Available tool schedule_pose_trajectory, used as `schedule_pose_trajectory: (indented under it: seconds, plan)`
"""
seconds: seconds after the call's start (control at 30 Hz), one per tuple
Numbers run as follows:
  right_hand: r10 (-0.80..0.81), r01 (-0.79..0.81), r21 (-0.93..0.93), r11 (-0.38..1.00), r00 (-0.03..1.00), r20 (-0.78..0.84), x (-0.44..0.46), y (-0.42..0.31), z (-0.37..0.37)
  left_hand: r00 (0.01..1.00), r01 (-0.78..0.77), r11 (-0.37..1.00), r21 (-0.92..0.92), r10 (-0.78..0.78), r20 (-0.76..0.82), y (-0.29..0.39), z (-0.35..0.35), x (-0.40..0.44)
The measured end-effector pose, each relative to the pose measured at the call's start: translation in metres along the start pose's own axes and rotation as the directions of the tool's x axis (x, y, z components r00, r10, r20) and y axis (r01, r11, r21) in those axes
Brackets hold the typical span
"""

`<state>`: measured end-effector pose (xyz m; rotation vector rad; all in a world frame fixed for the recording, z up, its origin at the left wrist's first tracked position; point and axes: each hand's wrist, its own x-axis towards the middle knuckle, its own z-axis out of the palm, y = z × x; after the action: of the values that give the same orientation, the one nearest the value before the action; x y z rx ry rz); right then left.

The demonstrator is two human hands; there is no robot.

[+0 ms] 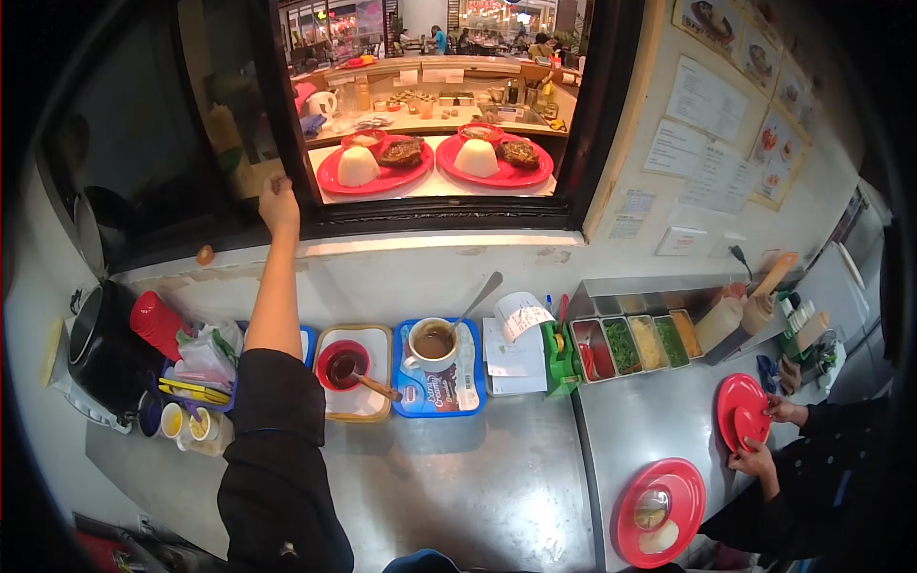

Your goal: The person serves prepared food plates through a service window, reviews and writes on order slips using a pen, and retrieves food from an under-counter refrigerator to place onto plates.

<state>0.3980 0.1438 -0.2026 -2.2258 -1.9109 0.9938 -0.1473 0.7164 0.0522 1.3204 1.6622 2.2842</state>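
My left hand (279, 205) reaches up to the black window frame (285, 105), its fingers curled closed at the frame's edge; the fingertips are partly hidden. Just beyond, on the pass-through ledge, stand a left red plate (406, 178) and a right red plate (521, 178). Each bears a rice mound, a browned piece of food and a small red bowl. Below my forearm sit a red bowl of dark sauce (342, 365) with a wooden-handled utensil, and a white cup of brown sauce (432, 346) with a spoon. My right hand is out of view.
A co-worker's hands (759, 458) hold a red plate (731, 396) at right, near another red plate (626, 506) with food. Topping trays (623, 346), a green tape dispenser (562, 363) and a black pot (100, 353) line the steel counter (458, 477).
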Motion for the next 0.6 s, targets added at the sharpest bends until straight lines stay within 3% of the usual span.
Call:
schedule_pose_trajectory:
  seconds: [0.33,0.6]
  plan:
    - [0.012,-0.012,-0.001,1.0,1.0,0.008,-0.01,0.009,0.008,0.997,-0.016,0.986,0.165,0.002,0.082,0.026,0.02,-0.03]
    - [0.015,-0.015,0.006,1.0,1.0,-0.002,-0.033,0.023,0.024,0.953,-0.067,0.985,-0.157,0.109,0.282,0.062,0.101,-0.103]
